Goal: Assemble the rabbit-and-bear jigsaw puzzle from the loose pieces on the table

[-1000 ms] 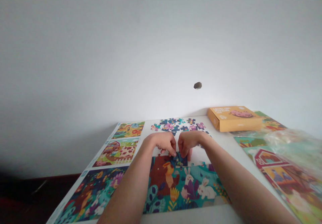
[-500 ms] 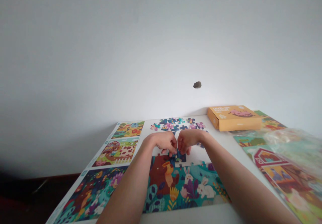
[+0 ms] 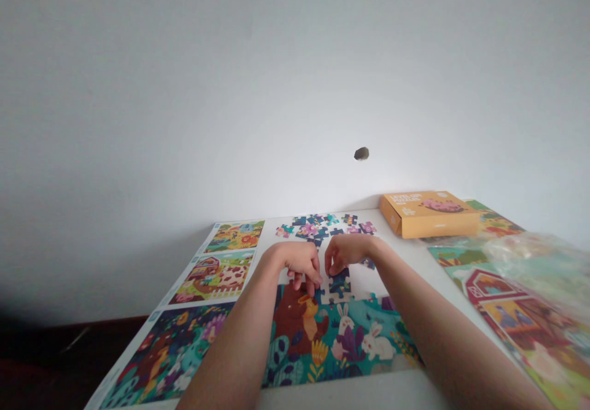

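A partly joined puzzle (image 3: pixel 295 361) with a bear and white rabbits lies on the white table. My left hand (image 3: pixel 302 267) rests at its upper edge, fingers bent down over the bear's part; anything between the fingertips is hidden. My right hand (image 3: pixel 345 253) has its fingers curled down onto the upper end of a small joined dark blue section (image 3: pixel 340 284), which sits just above the main puzzle. Loose pieces (image 3: pixel 313 228) lie in a group beyond both hands.
A picture sheet (image 3: pixel 230 278) lies at the left. The orange puzzle box (image 3: pixel 428 214) stands at the back right, near clear plastic wrapping (image 3: pixel 530 256) and a farm picture (image 3: pixel 516 318). Behind the table is a wall with a hole (image 3: pixel 362 153).
The dark blue section has moved right, out from under my fingers, and shows more fully. My left hand has come slightly nearer, and the gap between the fingertips has widened.
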Demonstrator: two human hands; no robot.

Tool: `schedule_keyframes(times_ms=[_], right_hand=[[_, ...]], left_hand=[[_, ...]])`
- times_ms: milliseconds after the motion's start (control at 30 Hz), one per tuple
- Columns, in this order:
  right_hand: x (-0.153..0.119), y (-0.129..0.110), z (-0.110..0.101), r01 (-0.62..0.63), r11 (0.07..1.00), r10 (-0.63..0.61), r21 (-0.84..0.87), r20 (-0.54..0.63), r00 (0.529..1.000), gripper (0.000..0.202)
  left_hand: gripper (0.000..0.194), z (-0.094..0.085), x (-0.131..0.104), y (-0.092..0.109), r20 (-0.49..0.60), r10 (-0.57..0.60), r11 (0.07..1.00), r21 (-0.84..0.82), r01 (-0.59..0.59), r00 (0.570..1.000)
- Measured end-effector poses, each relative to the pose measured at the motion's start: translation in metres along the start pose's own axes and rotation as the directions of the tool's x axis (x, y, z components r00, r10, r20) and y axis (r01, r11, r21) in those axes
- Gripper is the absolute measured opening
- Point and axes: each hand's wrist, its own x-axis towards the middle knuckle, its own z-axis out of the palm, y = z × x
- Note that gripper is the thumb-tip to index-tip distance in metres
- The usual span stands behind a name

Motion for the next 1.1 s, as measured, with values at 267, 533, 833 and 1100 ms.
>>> schedule_keyframes(times_ms=[267,533,833,1100], right_hand=[[0.003,-0.001,0.001,-0.004,1.0,0.004,-0.003,-0.028,1.0,0.022],[0.011,0.026,0.013,-0.131,0.99,0.142,0.06,-0.549,0.824,0.018],[0.002,0.046,0.046,-0.064,0.99,0.139,0.126,-0.788,0.6,0.026],[-0.007,0.057,0.047,-0.192,0.976,0.175,0.103,-0.895,0.41,0.028]], left_hand=[[0.022,0.001,0.004,-0.001,0.024,-0.15,0.988,-0.031,0.151,0.988],[0.016,0.027,0.007,-0.003,-0.196,-0.249,0.968,-0.073,0.239,0.949],[0.04,0.071,0.013,0.005,-0.78,-0.251,0.899,0.033,0.438,0.574],[0.037,0.079,0.02,-0.01,-0.956,-0.167,0.866,-0.025,0.5,0.24]])
